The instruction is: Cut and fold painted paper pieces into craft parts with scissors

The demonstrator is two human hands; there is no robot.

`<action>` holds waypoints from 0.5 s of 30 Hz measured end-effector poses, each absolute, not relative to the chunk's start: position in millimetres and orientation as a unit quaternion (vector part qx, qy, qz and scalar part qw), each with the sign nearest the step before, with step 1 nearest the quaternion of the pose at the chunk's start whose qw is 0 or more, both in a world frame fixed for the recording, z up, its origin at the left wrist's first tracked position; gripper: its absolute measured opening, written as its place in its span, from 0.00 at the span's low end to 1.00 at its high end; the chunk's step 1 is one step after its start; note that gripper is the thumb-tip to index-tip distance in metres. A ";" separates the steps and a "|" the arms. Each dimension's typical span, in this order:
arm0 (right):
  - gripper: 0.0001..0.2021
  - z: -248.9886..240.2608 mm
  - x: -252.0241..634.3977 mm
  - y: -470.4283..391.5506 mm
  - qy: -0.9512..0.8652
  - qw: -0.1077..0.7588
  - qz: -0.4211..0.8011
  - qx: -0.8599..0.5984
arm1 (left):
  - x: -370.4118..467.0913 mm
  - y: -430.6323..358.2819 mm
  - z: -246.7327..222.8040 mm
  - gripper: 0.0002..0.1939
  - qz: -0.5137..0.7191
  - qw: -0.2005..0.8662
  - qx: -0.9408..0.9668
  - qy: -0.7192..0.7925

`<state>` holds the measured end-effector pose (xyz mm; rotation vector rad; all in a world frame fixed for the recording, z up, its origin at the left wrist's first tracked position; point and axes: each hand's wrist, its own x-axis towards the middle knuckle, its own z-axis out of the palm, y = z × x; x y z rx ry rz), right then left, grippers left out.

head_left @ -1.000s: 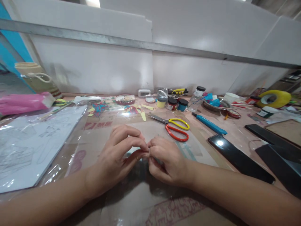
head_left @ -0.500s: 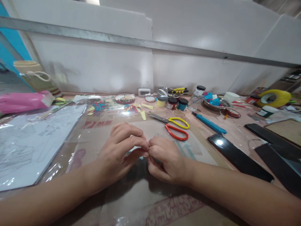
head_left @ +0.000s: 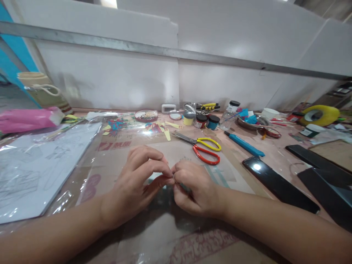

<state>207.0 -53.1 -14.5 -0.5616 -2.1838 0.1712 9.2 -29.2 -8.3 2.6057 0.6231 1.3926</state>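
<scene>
Left hand (head_left: 143,179), right hand (head_left: 196,189) pinched, fingertips together, likely for steadiness; cannot tell what's held. Scissors (head_left: 196,141) near, presumably handy.

Between the forearms, on the near side of the hands, the sheet (head_left: 148,244) lies flat and gives free way. A flat strip is also passable between the left hand (head_left: 134,181) and the papers (head_left: 52,165). Beyond the right hand (head_left: 196,189), the scissors (head_left: 195,141) lie across the path. Rightward, the cutter (head_left: 245,144) and phone (head_left: 279,184) are low obstacles. Behind, upright jars (head_left: 201,121) and the wall (head_left: 110,79) block passage.
</scene>
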 end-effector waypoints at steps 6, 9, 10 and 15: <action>0.08 -15.1 206.1 -52.9 -0.863 0.439 0.086 -0.234 | 9.3 -29.8 -5.8 0.06 0.459 0.059 0.862 0.209; 0.08 -15.7 205.8 -52.6 -0.854 0.454 0.104 -0.233 | 9.1 -29.4 -5.5 0.06 0.461 0.066 0.859 0.212; 0.08 -15.6 205.8 -52.8 -0.851 0.457 0.110 -0.234 | 9.1 -29.1 -5.9 0.06 0.462 0.065 0.859 0.212; 0.06 -14.0 206.6 -55.9 -0.838 0.456 0.151 -0.260 | 8.8 -26.8 -10.1 0.08 0.478 0.055 0.847 0.227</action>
